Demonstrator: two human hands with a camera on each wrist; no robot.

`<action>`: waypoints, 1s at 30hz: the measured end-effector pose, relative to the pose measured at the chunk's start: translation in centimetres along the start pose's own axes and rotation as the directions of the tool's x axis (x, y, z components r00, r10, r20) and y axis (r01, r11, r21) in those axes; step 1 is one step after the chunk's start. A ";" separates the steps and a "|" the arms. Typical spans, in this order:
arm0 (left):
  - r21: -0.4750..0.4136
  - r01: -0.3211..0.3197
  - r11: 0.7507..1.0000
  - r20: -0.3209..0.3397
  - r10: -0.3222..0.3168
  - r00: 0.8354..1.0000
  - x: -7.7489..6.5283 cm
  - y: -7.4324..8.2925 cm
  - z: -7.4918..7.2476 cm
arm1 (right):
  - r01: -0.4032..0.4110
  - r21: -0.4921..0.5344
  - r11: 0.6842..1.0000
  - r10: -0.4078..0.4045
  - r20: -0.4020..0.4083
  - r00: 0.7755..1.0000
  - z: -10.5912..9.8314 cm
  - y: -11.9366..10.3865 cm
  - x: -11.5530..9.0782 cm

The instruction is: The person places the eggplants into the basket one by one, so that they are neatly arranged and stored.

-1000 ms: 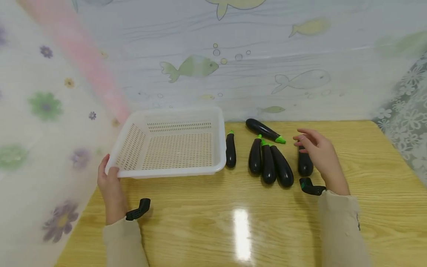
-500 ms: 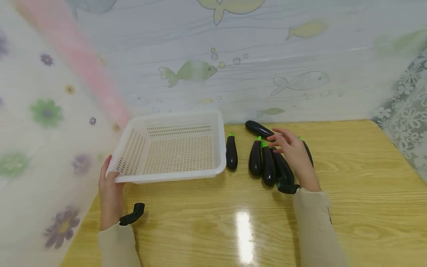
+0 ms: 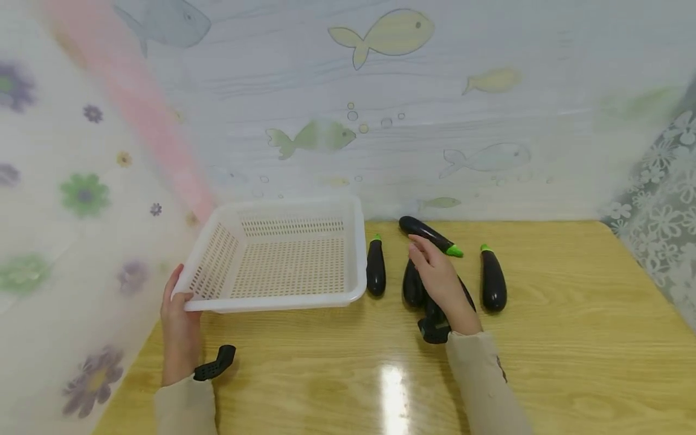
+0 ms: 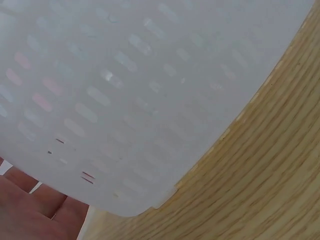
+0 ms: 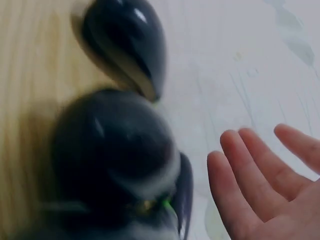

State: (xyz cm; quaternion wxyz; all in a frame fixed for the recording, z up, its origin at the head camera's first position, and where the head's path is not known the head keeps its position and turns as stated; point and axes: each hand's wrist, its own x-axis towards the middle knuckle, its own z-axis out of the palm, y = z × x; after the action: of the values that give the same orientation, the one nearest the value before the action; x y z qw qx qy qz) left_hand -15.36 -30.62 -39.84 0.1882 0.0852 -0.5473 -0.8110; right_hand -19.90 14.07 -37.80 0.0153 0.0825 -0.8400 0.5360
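Basically, left hand [image 3: 181, 326] pinches the near-left corner of the white perforated plastic basket [image 3: 290, 266]; right hand [image 3: 437, 278], fingers apart and holding nothing, hovers over clustered glossy black eggplants [image 3: 412, 289] on the wood-grain counter [image 3: 304, 362]. Eggplants look firm, slick, probably light; best grip mid-body.

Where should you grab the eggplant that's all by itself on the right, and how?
Probably across its middle: the right hand could come down from above and close on its two long sides. The eggplant lies flat, nothing touches either side, and its rounded body narrows towards the green stem.
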 end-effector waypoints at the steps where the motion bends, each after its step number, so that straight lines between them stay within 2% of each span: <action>1: 0.000 -0.005 1.000 -0.010 0.005 1.000 -0.1 0.0 0.0 | 0.012 -0.016 1.000 -0.012 0.000 1.000 0.5 -0.1 0.1; 6: 0.013 0.005 1.000 -0.065 -0.004 0.998 -1.3 0.1 -0.7 | 0.064 -0.128 0.990 -0.055 0.068 0.996 2.9 -0.4 -0.1; 10: -0.025 0.029 0.999 -0.094 -0.031 0.995 -2.3 -0.2 -0.9 | 0.043 -0.190 0.981 -0.031 0.069 0.997 3.9 -0.5 -0.5; 15: -0.069 -0.023 0.997 -0.090 0.016 0.996 -2.2 -1.0 -0.2 | 0.035 -0.274 0.961 -0.013 0.079 0.997 4.2 -0.7 -0.5; 17: -0.090 -0.040 0.995 -0.081 0.033 0.996 -2.0 -1.3 0.2 | 0.053 -0.360 0.931 -0.021 0.094 0.995 4.2 -0.8 -0.5; 20: -0.109 -0.045 0.993 -0.060 0.039 0.997 -2.0 -1.7 0.8 | 0.088 -0.510 0.856 -0.038 0.106 0.994 4.5 -0.7 -0.6; 23: -0.109 -0.058 0.992 -0.053 0.052 0.997 -1.9 -1.6 1.0 | 0.115 -0.588 0.801 -0.047 0.130 0.990 4.9 -0.6 -0.9; 26: -0.113 -0.073 0.991 -0.057 0.067 0.996 -1.7 -0.9 0.9 | 0.133 -0.587 0.798 -0.070 0.128 0.989 5.4 -0.6 -1.2; 30: -0.125 -0.063 0.990 -0.047 0.058 0.997 -1.0 0.2 1.0 | 0.113 -0.561 0.820 -0.070 0.097 0.993 5.9 -0.7 -1.4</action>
State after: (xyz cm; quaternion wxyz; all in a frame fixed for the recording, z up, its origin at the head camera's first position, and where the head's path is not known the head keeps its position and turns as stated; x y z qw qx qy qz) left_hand -14.80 -29.43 -39.37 0.2295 0.0737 -0.4929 -0.8361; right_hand -18.05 8.60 -39.82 0.0345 0.1337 -0.9560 0.2587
